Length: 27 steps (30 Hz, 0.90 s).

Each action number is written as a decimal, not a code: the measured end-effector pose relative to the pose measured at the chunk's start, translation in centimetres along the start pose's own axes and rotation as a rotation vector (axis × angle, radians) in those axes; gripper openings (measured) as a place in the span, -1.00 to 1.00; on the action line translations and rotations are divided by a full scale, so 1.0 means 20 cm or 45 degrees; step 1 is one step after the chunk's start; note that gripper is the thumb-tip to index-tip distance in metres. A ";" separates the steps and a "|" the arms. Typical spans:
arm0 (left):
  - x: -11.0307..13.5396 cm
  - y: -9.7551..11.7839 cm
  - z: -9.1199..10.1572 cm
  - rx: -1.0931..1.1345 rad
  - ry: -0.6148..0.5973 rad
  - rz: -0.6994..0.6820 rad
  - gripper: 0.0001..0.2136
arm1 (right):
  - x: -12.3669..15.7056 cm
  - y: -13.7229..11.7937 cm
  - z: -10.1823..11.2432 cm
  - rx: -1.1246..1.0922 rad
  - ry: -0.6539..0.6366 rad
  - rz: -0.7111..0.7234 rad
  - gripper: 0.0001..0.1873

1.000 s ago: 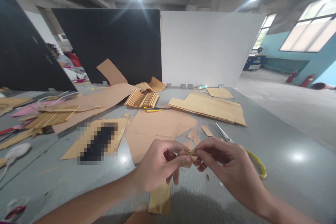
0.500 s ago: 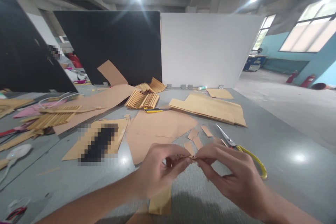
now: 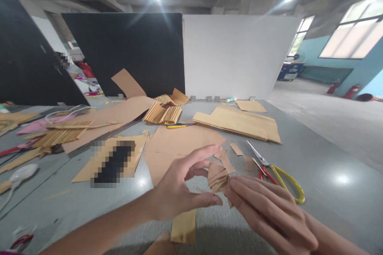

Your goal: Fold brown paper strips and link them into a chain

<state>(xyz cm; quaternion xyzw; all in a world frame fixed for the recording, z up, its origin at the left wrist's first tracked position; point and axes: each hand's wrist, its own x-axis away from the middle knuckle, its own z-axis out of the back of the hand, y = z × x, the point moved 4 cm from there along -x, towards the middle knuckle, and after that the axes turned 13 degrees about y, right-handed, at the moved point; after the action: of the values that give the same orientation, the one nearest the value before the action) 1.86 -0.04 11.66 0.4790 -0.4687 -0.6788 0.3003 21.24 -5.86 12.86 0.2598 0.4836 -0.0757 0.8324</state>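
A small brown pleated paper piece [image 3: 218, 176] fans out just above the grey table [image 3: 314, 199]. My right hand [image 3: 269, 211] holds it by its lower edge, fingers stretched and pressed together, thumb hidden beneath. Just left of the piece is my left hand [image 3: 179, 191], open, with index finger and thumb spread apart and not touching it.
Yellow-handled scissors [image 3: 278, 169] lie right of my hands. Brown paper sheets [image 3: 179, 143], scraps [image 3: 236, 149], a folded strip [image 3: 184, 227], a paper stack [image 3: 239, 123], pleated fans [image 3: 163, 112] and a yellow knife [image 3: 176, 125] lie around. Black and white panels stand behind.
Both hands were pinching the folded piece together. My left hand has let go and opened, the pleats have sprung open into a fan, and my right hand has dropped lower.
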 end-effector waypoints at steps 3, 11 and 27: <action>-0.02 0.00 -0.02 0.218 -0.118 0.218 -0.20 | 0.03 0.01 0.00 -0.010 -0.014 0.006 -0.62; -0.02 0.00 -0.02 0.306 -0.144 0.310 -0.45 | -0.01 0.02 0.00 -0.044 -0.038 -0.021 -0.61; -0.03 -0.06 0.00 0.105 -0.112 0.249 -0.60 | -0.02 0.02 -0.04 -0.038 -0.073 -0.045 -0.57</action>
<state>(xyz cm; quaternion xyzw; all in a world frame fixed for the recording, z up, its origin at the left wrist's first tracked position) 2.18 0.94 10.85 0.4128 -0.5533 -0.6467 0.3243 20.67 -5.12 13.02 0.2364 0.4651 -0.0907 0.8483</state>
